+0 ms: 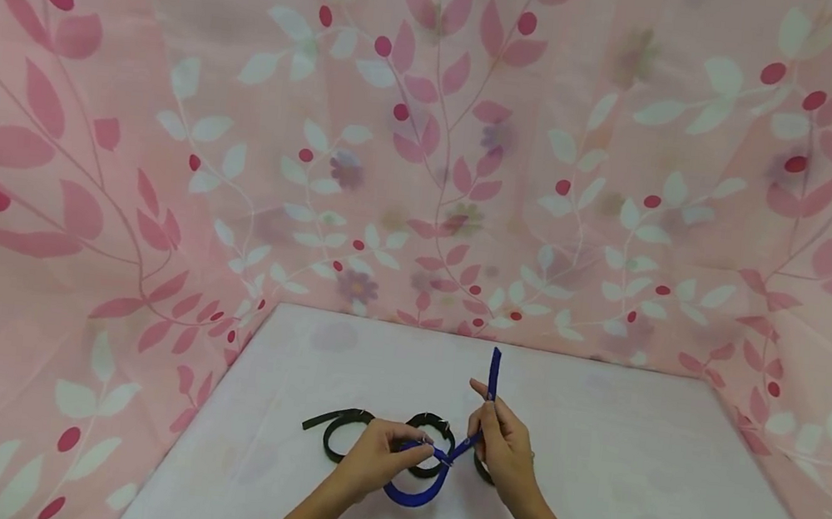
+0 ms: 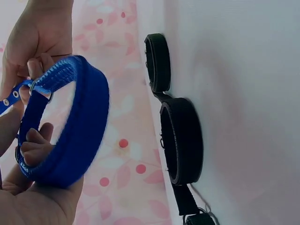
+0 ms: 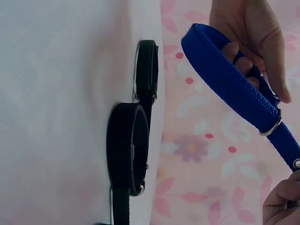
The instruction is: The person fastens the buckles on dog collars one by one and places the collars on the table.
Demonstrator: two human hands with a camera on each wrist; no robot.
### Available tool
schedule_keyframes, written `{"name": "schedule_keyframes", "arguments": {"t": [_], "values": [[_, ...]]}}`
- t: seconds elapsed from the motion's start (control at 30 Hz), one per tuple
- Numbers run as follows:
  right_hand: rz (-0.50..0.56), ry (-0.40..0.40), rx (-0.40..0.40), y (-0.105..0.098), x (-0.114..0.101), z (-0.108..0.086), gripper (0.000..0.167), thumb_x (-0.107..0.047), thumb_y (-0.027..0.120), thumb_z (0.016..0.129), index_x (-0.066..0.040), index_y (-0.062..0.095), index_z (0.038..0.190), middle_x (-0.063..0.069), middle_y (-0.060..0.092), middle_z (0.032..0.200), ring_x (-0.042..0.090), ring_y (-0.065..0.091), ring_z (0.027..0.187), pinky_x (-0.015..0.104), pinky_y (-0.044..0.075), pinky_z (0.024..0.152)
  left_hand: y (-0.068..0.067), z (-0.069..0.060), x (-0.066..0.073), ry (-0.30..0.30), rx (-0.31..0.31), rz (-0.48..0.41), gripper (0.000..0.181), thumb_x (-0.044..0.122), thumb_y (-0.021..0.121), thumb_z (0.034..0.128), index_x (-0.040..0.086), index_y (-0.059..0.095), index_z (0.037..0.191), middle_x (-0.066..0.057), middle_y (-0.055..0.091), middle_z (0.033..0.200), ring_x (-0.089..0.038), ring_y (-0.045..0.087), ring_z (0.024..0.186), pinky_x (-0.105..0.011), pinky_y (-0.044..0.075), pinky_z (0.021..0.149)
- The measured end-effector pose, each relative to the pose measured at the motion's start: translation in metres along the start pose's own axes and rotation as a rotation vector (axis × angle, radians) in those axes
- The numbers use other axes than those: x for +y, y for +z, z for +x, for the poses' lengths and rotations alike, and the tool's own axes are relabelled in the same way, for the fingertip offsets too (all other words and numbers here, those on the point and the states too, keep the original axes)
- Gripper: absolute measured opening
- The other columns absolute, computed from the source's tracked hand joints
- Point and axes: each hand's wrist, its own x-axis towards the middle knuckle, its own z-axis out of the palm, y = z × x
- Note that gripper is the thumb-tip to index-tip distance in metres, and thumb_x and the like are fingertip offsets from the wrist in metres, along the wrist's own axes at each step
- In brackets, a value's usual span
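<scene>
A blue collar [image 1: 414, 500] is held above the table between both hands, bent into a loop, with metal eyelets along its strap. My left hand [image 1: 374, 460] grips the loop near the buckle; in the left wrist view its fingers [image 2: 37, 152] reach inside the blue collar [image 2: 96, 122]. My right hand [image 1: 506, 452] pinches the strap, and its free end points upward above the fingers. The right wrist view shows the strap passing through a metal ring [image 3: 272, 125] towards the right hand [image 3: 283, 201]. Part of the buckle is hidden behind fingers.
Dark collars lie on the white table [image 1: 635, 481] behind the hands: one at left [image 1: 329, 443] with its strap end out, a middle collar [image 1: 451, 438], and another [image 1: 482, 470] mostly hidden by the right hand. Pink leaf-patterned cloth [image 1: 425, 168] stands around the table's back and sides.
</scene>
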Motion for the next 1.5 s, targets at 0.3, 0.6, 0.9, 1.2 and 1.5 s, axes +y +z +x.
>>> {"name": "schedule_keyframes", "arguments": {"t": [0.3, 0.6, 0.9, 1.2, 1.5], "values": [[0.005, -0.072, 0.043, 0.0, 0.002, 0.0, 0.03, -0.012, 0.041, 0.107, 0.004, 0.066, 0.113, 0.011, 0.057, 0.075, 0.009, 0.033, 0.044, 0.026, 0.027, 0.036, -0.004, 0.0, 0.0, 0.042, 0.135, -0.041, 0.025, 0.025, 0.074, 0.0897, 0.009, 0.076, 0.108, -0.009, 0.073, 0.107, -0.017, 0.065, 0.1, -0.02, 0.054, 0.084], [-0.02, -0.087, 0.071, 0.002, 0.002, -0.003, 0.03, -0.008, 0.051, 0.103, 0.004, 0.061, 0.129, 0.009, 0.054, 0.065, 0.003, 0.04, 0.05, 0.024, 0.029, 0.037, -0.006, 0.0, 0.007, 0.167, 0.252, -0.011, 0.021, 0.02, 0.073, 0.0906, 0.009, 0.074, 0.108, -0.011, 0.07, 0.104, -0.012, 0.063, 0.094, -0.018, 0.053, 0.081], [-0.118, -0.161, -0.074, 0.002, 0.005, -0.006, 0.024, -0.001, 0.05, 0.101, 0.005, 0.066, 0.117, 0.014, 0.054, 0.068, 0.001, 0.037, 0.051, 0.022, 0.032, 0.039, -0.012, -0.005, 0.012, 0.275, 0.338, 0.068, 0.016, 0.019, 0.072, 0.0914, 0.016, 0.074, 0.107, -0.002, 0.069, 0.098, -0.011, 0.063, 0.089, -0.019, 0.054, 0.077], [-0.137, -0.16, -0.206, 0.002, 0.006, -0.006, 0.024, -0.003, 0.05, 0.101, 0.0, 0.069, 0.116, 0.016, 0.054, 0.068, 0.003, 0.041, 0.055, 0.021, 0.037, 0.043, -0.019, -0.01, 0.014, 0.333, 0.34, 0.147, 0.018, 0.021, 0.072, 0.0914, 0.016, 0.074, 0.108, 0.001, 0.067, 0.097, -0.01, 0.061, 0.087, -0.02, 0.054, 0.075], [-0.195, -0.167, -0.252, 0.004, 0.007, -0.01, 0.023, -0.006, 0.054, 0.101, -0.006, 0.07, 0.117, 0.008, 0.059, 0.076, 0.003, 0.049, 0.069, 0.022, 0.046, 0.054, -0.019, -0.007, 0.017, 0.364, 0.316, 0.183, 0.018, 0.02, 0.073, 0.0908, 0.015, 0.074, 0.108, 0.003, 0.067, 0.096, -0.008, 0.062, 0.086, -0.022, 0.056, 0.076]]}}
